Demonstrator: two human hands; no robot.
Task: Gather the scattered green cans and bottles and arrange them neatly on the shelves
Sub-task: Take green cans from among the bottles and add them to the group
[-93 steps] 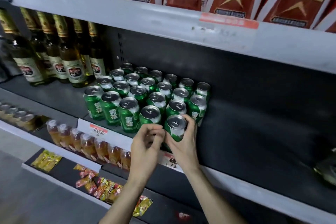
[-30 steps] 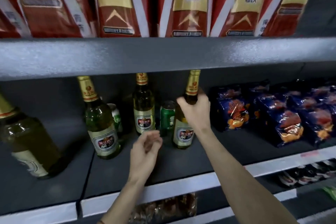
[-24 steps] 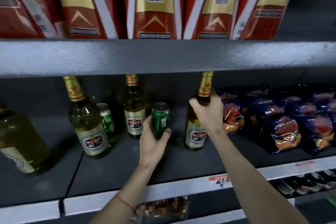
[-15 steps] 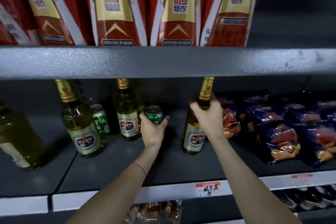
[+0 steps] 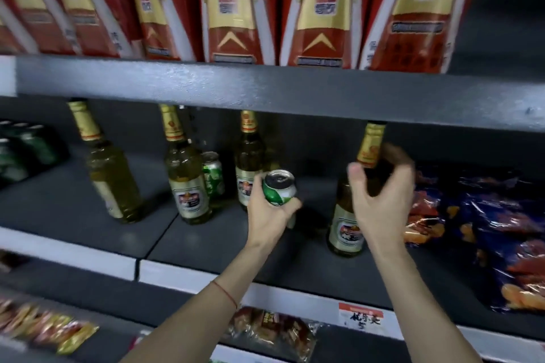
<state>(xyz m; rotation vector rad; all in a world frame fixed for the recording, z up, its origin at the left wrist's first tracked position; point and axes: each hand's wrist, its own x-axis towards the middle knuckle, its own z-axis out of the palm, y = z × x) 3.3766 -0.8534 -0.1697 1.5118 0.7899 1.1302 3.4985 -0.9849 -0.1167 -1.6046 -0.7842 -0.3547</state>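
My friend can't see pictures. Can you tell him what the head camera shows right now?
A person's left hand holds a green can lifted off a dark store shelf, while the right hand is open around the neck of a tall bottle. Three more bottles and another green can stand to the left; red cartons line the shelf above.

Dim, cool light; deep shadow under upper shelf (image 5: 265, 88). Motion blur heaviest at 9 and 3 o'clock edges; right hand (image 5: 380, 203) smeared. Wide-angle bowing.

Bare forearms, thin red wrist string (image 5: 225, 293)
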